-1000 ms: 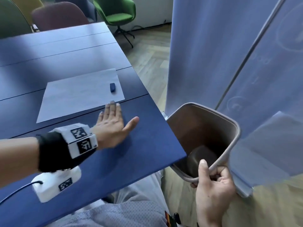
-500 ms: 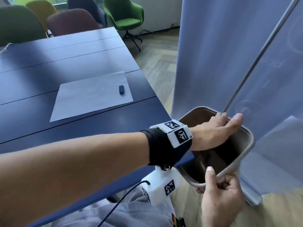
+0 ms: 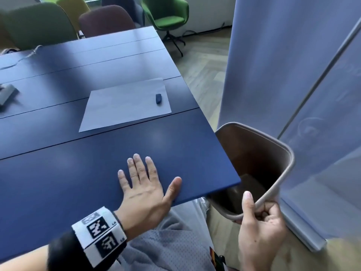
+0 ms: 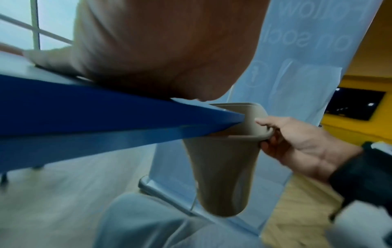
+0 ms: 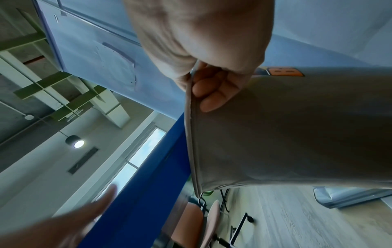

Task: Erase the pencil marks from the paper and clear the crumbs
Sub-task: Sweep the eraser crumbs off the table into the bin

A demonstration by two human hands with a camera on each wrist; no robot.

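Observation:
A white sheet of paper (image 3: 125,104) lies on the blue table (image 3: 58,173), with a small dark eraser (image 3: 158,98) on its right part. My left hand (image 3: 144,184) lies flat, fingers spread, on the table near its front right corner. My right hand (image 3: 257,227) grips the near rim of a beige waste bin (image 3: 273,153), thumb on the inside of the rim and fingers curled outside, holding it tilted against the table's right edge. In the left wrist view the bin (image 4: 222,167) hangs beside the table corner. No crumbs are visible at this size.
Pale blue banners (image 3: 293,65) on a stand rise right behind the bin. Several chairs (image 3: 166,10) stand around the far end of the table. A grey object (image 3: 5,92) lies at the table's left edge. My lap is below the table edge.
My left hand swept from the table over the bin's mouth, then came back to lie flat near the front right corner. The right hand kept hold of the bin.

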